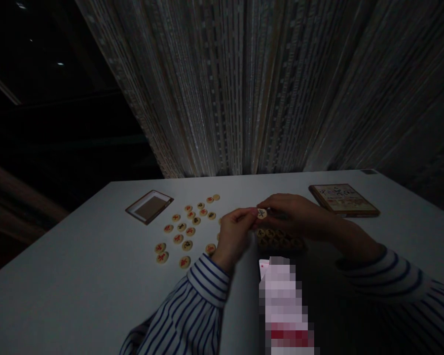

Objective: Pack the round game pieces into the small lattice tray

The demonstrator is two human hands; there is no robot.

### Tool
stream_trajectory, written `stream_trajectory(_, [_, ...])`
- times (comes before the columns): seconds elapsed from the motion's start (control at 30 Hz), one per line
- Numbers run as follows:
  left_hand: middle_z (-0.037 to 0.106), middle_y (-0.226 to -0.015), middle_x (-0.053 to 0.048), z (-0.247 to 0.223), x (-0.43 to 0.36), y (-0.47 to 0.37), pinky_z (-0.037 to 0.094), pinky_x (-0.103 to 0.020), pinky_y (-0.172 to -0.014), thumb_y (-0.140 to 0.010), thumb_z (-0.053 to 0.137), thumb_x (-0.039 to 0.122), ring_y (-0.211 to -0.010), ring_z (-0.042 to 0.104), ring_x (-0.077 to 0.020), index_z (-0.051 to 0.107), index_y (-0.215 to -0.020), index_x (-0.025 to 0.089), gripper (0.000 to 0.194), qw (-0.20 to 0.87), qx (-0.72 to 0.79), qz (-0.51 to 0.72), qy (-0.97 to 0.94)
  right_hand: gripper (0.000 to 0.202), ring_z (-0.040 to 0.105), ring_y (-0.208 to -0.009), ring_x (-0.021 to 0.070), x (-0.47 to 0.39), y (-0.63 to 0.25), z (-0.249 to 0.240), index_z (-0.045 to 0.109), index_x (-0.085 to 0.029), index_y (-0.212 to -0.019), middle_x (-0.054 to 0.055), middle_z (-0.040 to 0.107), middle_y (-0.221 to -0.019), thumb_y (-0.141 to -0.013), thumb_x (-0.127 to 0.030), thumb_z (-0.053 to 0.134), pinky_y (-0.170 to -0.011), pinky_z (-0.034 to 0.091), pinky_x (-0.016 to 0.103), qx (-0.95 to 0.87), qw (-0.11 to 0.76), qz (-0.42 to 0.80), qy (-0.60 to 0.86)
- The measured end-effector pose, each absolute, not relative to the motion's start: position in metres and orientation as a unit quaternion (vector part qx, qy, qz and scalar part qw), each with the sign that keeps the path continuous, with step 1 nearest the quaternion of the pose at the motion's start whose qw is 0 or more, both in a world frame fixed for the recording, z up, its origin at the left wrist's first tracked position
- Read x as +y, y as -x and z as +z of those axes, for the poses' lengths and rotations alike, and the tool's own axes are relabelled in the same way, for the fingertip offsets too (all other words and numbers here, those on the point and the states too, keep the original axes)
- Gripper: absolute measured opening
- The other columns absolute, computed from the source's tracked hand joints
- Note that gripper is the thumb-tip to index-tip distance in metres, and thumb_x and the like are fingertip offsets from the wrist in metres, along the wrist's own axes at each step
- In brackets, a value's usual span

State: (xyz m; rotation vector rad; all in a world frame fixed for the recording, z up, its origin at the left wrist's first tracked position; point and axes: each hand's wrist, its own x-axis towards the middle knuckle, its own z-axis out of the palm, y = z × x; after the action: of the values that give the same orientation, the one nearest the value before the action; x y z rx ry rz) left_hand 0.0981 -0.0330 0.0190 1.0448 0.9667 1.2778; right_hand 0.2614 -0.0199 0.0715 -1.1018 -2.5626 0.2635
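Observation:
A round xiangqi piece [261,213] with a dark character is held up between my two hands. My left hand [234,235] pinches its left edge with the thumb and fingertips. From the other side, the bent fingers of my right hand [299,217] close on the same piece; some of them are hidden. Below my right hand is a dark tray [299,245] holding several xiangqi pieces [269,232] in rows, partly covered by the hand. Many loose pieces [190,231], with red or dark characters, lie scattered to the left of my left hand.
On the white table [96,246], a shallow open box part [150,206] lies at the back left. A flat box [344,199] with printed characters lies at the back right. A bright screen [264,268], mostly pixelated, is in front of the tray. Behind the table hangs a string curtain [222,88].

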Motion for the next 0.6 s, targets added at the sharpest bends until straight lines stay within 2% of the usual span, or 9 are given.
stream_trajectory(0.13, [0.069, -0.076, -0.005, 0.017, -0.034, -0.101, 0.050, -0.028, -0.071, -0.073, 0.062, 0.027, -0.074, 0.062, -0.0149, 0.070, -0.078, 0.013, 0.017, 0.552, 0.404, 0.535, -0.496, 0.029, 0.058, -0.091, 0.0201, -0.020, -0.263, 0.071, 0.061, -0.024, -0.107, 0.005, 0.066, -0.098, -0.082, -0.036, 0.051, -0.078, 0.042, 0.033, -0.906, 0.141, 0.085, 0.391])
stream_trajectory(0.27, [0.070, -0.083, -0.006, 0.012, -0.036, -0.100, 0.050, -0.030, -0.072, -0.077, 0.057, 0.026, -0.077, 0.063, -0.0166, 0.069, -0.088, 0.014, 0.020, 0.506, 0.425, 0.514, -0.546, 0.030, 0.059, -0.088, 0.0211, -0.018, -0.269, 0.070, 0.063, -0.024, -0.105, 0.006, 0.067, -0.098, -0.080, -0.035, 0.052, -0.076, 0.042, 0.033, -0.893, 0.141, 0.070, 0.422])
stream_trajectory(0.5, [0.067, -0.092, -0.006, 0.000, -0.049, -0.091, 0.047, -0.033, -0.078, -0.083, 0.049, 0.017, -0.086, 0.060, -0.0178, 0.065, -0.091, 0.018, 0.019, 0.217, 0.467, 0.355, -0.780, 0.029, 0.060, -0.081, 0.0230, -0.014, -0.287, 0.074, 0.063, -0.024, -0.101, 0.006, 0.068, -0.087, -0.079, -0.037, 0.050, -0.073, 0.041, 0.036, -0.855, 0.067, 0.037, 0.514])
stream_trajectory(0.6, [0.065, -0.094, -0.007, -0.003, -0.051, -0.089, 0.047, -0.035, -0.078, -0.084, 0.046, 0.017, -0.087, 0.058, -0.0192, 0.064, -0.093, 0.017, 0.019, 0.135, 0.456, 0.304, -0.825, 0.026, 0.060, -0.083, 0.0237, -0.011, -0.292, 0.071, 0.065, -0.022, -0.095, 0.007, 0.068, -0.088, -0.079, -0.036, 0.049, -0.076, 0.040, 0.038, -0.857, 0.053, 0.040, 0.511])
